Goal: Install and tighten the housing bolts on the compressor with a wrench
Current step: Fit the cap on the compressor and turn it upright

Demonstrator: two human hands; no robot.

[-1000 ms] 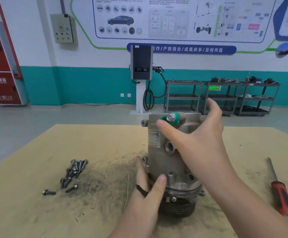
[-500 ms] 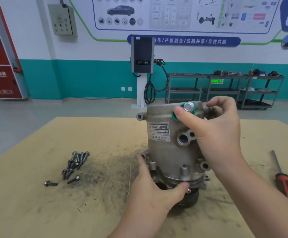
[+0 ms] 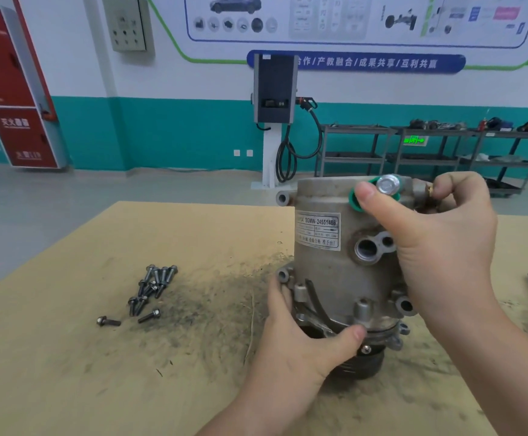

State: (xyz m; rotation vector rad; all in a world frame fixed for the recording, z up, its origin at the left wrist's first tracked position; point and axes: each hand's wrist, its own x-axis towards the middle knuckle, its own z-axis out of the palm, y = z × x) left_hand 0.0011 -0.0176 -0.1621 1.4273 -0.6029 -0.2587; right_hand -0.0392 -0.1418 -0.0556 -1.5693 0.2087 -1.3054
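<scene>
hands [image 3: 291,344] [image 3: 438,247] grip compressor [image 3: 328,272] on dusty tan table [image 3: 67,357], bolts [image 3: 152,287] nearby, teal-banded wall [image 3: 162,133] behind.

A single wide-angle view comes from the person's head, facing forward and tilted slightly down. It sits close above the table [image 3: 67,357], so the compressor [image 3: 335,265] and both forearms fill the lower right, near the lens. The upper half takes in the workshop beyond: floor, teal-banded wall [image 3: 162,133], a charging post [image 3: 275,89] and shelving racks [image 3: 429,152], well away. Straight lines bow toward the edges.
</scene>
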